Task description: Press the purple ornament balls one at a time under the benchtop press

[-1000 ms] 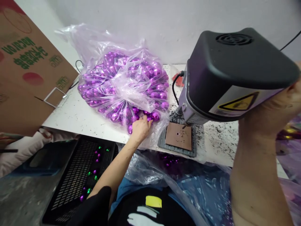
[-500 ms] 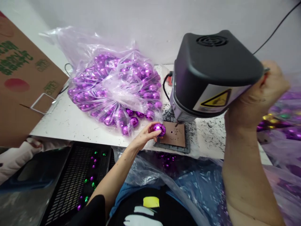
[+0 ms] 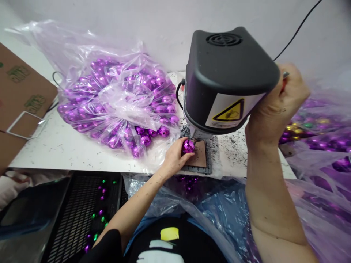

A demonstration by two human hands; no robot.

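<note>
My left hand [image 3: 177, 156] pinches a shiny purple faceted ball [image 3: 188, 146] between thumb and fingers. The ball is over the brown square board [image 3: 201, 155] on the grey base, under the head of a black bench drill press [image 3: 231, 73]; the drill's tip is partly hidden, so contact with the ball is unclear. My right hand [image 3: 282, 98] is wrapped round a lever at the machine's right side, mostly hidden by the fingers. Left of the machine, a clear plastic bag [image 3: 128, 104] full of similar purple balls lies on the white table [image 3: 90, 157].
A cardboard box [image 3: 24, 95] stands at the left. Below the table edge is a black crate [image 3: 68, 215] with small green and purple balls. More bagged ornaments [image 3: 323, 146] lie at right. Dark shavings surround the base. Another person's pale sleeve [image 3: 13, 186] shows at far left.
My left hand has moved the purple ball farther over the board, beneath the drill head. My right hand remains on the lever. The whole view has shifted, with the scene appearing farther left.
</note>
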